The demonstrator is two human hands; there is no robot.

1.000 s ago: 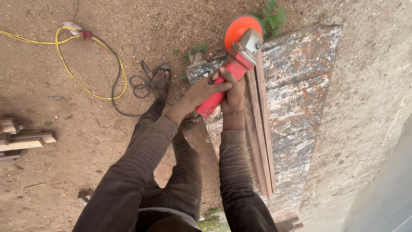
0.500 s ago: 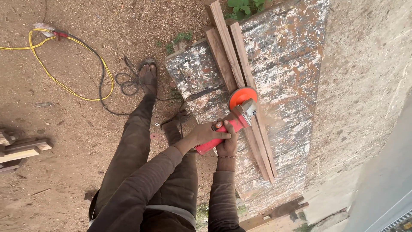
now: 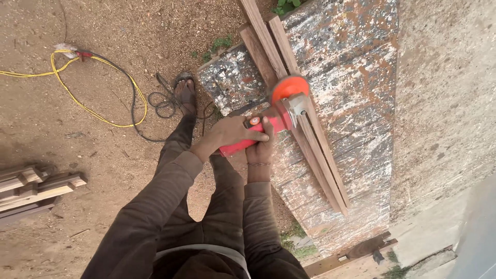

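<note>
Head view: the paint-spattered table (image 3: 356,103) carries long wooden strips (image 3: 310,139). Both hands, left hand (image 3: 232,135) and right hand (image 3: 261,150), each grip clenched, hold the red angle grinder (image 3: 268,124), its orange disc guard mid-length on the strips (surface progress unclear). Yellow cable (image 3: 77,98) and stacked offcuts (image 3: 31,188) lie well apart.

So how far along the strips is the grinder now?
Done: cannot tell; surface finish isn't visible. In hand: both hands, left hand and right hand, grip the red angle grinder, its disc on the wooden strips about midway. Left: possibly the lower lengths.
</note>
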